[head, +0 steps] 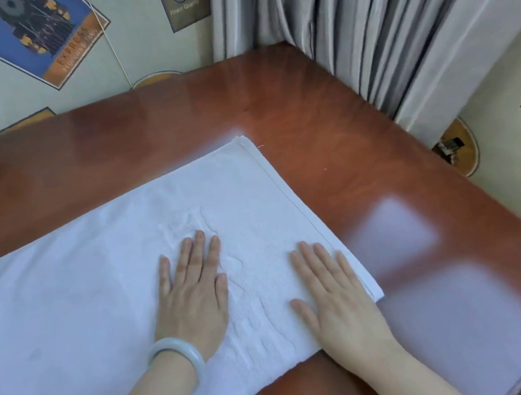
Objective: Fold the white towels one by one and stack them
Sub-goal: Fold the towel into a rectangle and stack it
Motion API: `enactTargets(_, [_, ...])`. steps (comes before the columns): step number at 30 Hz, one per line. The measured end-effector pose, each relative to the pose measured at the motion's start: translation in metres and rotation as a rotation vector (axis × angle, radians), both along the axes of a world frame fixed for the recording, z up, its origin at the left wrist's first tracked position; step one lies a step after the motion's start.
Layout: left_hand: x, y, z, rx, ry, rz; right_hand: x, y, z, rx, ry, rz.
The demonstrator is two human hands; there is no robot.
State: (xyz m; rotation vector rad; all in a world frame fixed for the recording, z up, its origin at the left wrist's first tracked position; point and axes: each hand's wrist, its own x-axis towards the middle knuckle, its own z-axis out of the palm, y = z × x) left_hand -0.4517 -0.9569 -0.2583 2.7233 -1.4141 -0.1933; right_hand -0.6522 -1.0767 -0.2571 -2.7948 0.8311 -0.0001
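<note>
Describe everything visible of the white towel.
The white towel looks like terry cloth with a raised pattern in its middle. It lies flat on the reddish-brown table, doubled, layered edges showing at its right end; its left end runs out of view. The left hand and right hand rest flat on it.

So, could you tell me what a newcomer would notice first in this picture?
First the white towel, spread over the left and middle of the red-brown table. Both hands lie flat on it: the left hand, a pale bangle at its wrist, near the middle, the right hand by the towel's right edge. A grey curtain hangs behind the table's far right corner.
</note>
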Motion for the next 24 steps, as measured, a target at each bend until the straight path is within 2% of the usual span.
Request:
enactTargets(4, [-0.003, -0.001, 0.0, -0.008, -0.005, 0.016, -0.03, -0.01, 0.009, -0.037, 0.071, -0.263])
enactTargets(6, [-0.008, -0.004, 0.003, -0.046, 0.011, 0.025, -0.011, -0.005, 0.018, -0.041, 0.004, -0.352])
enactTargets(9, [-0.022, -0.029, 0.006, -0.089, 0.092, -0.145, 0.043, 0.002, 0.02, -0.049, -0.174, -0.25])
enactTargets(11, [-0.025, -0.054, 0.001, -0.049, 0.069, -0.291, 0.067, -0.002, 0.017, 0.01, -0.184, -0.201])
enactTargets(14, [-0.003, -0.086, -0.005, 0.008, 0.015, -0.364, 0.063, -0.017, 0.001, 0.029, -0.122, -0.217])
enactTargets(20, [0.07, -0.155, -0.009, 0.088, 0.012, -0.238, 0.043, -0.021, -0.006, 0.004, -0.118, -0.265])
enactTargets(24, [0.097, -0.181, -0.009, 0.083, -0.009, -0.231, 0.045, -0.022, -0.007, -0.021, -0.117, -0.281])
